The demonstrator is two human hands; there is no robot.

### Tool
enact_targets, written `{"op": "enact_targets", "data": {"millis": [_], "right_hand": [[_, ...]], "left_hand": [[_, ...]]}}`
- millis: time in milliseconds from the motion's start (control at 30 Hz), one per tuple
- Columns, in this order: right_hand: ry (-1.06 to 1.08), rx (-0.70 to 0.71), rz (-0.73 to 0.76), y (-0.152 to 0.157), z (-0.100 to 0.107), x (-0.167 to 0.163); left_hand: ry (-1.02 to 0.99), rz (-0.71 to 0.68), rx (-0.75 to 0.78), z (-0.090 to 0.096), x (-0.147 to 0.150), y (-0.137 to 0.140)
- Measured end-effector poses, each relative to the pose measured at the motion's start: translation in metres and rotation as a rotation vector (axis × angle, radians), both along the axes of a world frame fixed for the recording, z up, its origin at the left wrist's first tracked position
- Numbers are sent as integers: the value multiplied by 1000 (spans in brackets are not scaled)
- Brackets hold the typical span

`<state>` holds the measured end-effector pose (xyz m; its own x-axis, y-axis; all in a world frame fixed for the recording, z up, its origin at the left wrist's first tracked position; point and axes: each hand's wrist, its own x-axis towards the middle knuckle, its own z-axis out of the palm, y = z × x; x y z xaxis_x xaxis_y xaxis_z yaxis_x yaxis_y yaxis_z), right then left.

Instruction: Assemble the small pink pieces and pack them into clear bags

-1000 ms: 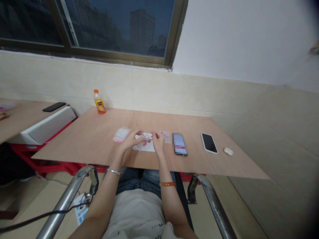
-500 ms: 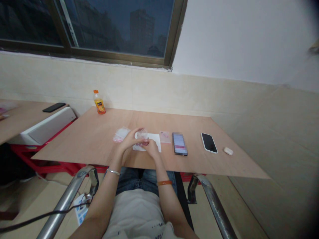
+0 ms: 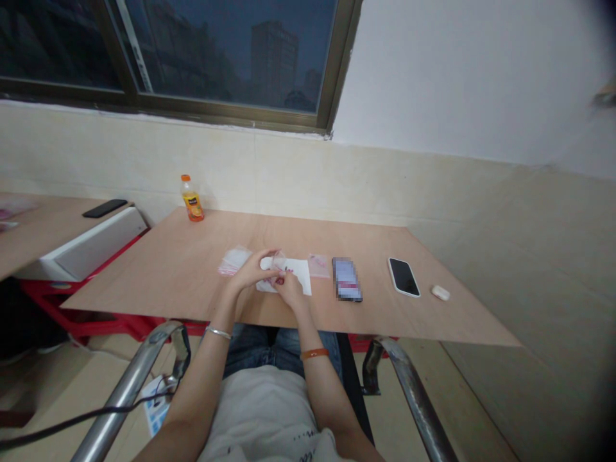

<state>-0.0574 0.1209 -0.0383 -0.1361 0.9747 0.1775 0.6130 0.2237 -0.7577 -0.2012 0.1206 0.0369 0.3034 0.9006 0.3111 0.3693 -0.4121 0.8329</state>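
Note:
My left hand (image 3: pixel 249 271) is curled around a small clear plastic bag (image 3: pixel 278 259), its thumb and fingers closed on it. Fingers pinched at the bag's near side, my right hand (image 3: pixel 292 290) meets the left; small dark pink pieces show at its fingertips, too small to name. Beneath both hands lies a white sheet of paper (image 3: pixel 304 277) with a few more pink bits on it. A stack of clear bags (image 3: pixel 234 260) rests to the left of my left hand. Right of the paper, a flat clear bag with pink contents (image 3: pixel 318 265) lies on the table.
A phone with a lit, blurred screen (image 3: pixel 347 289), a white-edged phone (image 3: pixel 404 277) and a small white case (image 3: pixel 440 292) lie on the right of the wooden table (image 3: pixel 144 276). An orange-capped juice bottle (image 3: pixel 193 204) stands at the back left. Metal armrests (image 3: pixel 414 385) flank me.
My right hand has shifted slightly left and down against the bag, and its fingers have turned a little. The left hand keeps its hold almost unmoved.

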Motion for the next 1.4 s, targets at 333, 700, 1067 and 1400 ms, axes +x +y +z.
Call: {"op": "enact_targets", "data": {"millis": [333, 700, 1067, 1400], "right_hand": [[26, 51, -36, 1, -3, 0], [578, 262, -287, 4, 28, 11], [467, 342, -138, -11, 56, 12], [373, 386, -103, -12, 56, 14]], "left_hand": [[-12, -33, -40, 1, 0, 0], [1, -77, -94, -7, -2, 6], [-11, -145, -84, -9, -2, 6], [-13, -106, -19, -11, -2, 8]]}}
